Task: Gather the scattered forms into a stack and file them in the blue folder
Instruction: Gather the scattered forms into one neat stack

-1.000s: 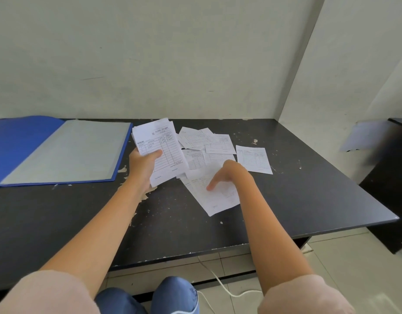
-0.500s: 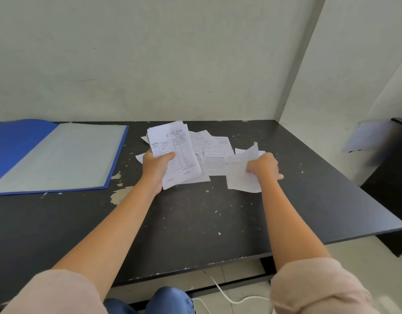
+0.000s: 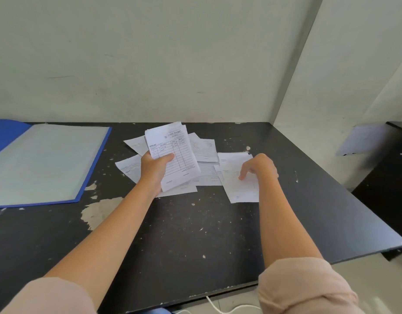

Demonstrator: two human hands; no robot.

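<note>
The forms were only partly gathered: a stack (image 3: 172, 155) of them stood tilted up off the table (image 3: 195, 234) in the left hand (image 3: 153, 169), thumb pressed across the printed face and fingers closed behind, so the grip was firm and full. Under and around that stack the loose sheets (image 3: 204, 152) lay overlapping on the dark top, one poking out to the left (image 3: 129, 167), several fanned toward the back wall. The right hand (image 3: 258, 168) hovered low over the rightmost form (image 3: 238, 184), fingers curled downward and loosely spread, fingertips (image 3: 241, 177) touching or very nearly touching the paper (contact could not be settled from this angle); it had hold of nothing that could be seen.

The step in hand looked like the gathering itself, roughly midway, with the right hand picking up singles to feed the left-hand stack. The next move would likely call for pinching or sliding that rightmost sheet free of its neighbour, since thin paper lying flat gives little edge to catch, then laying it onto the stack without letting the held sheets splay.

The blue folder (image 3: 89, 177) lay open well to the left, its pale inner leaf (image 3: 48, 162) facing up and bare, ready to receive the stack once the remaining sheets were collected.
</note>
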